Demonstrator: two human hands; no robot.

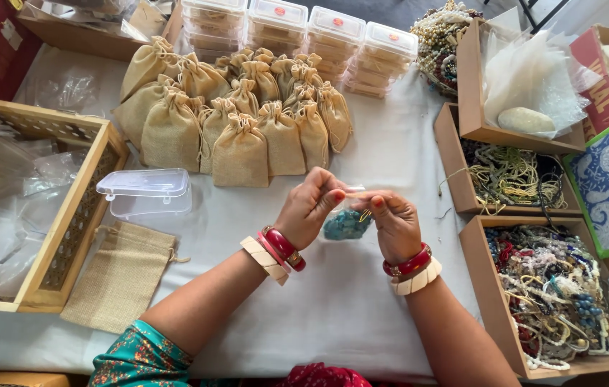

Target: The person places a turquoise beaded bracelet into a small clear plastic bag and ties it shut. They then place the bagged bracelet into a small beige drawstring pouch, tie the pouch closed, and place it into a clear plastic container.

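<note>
Fingers of both the left hand (309, 206) and right hand (392, 221) pinch a small clear bag (347, 218) of turquoise beads. Filled burlap pouches (240, 122) lie beyond the bag on the tabletop (333, 301).

Bare white desk (362, 301) lies directly beneath and below both hands, between the forearms; passage there is unobstructed. Ahead of the hands, a packed cluster of burlap pouches (240, 122) blocks forward travel, with stacked clear plastic boxes (333, 36) behind it. A strip of open cloth runs ahead of the right hand (394, 226) beside the pouches. Left of the left hand (308, 208), a clear lidded box (145, 192), a flat burlap pouch (122, 276) and a wooden tray (68, 222) stand in sequence. Cardboard boxes of beaded jewellery (555, 294) wall off the right side.
</note>
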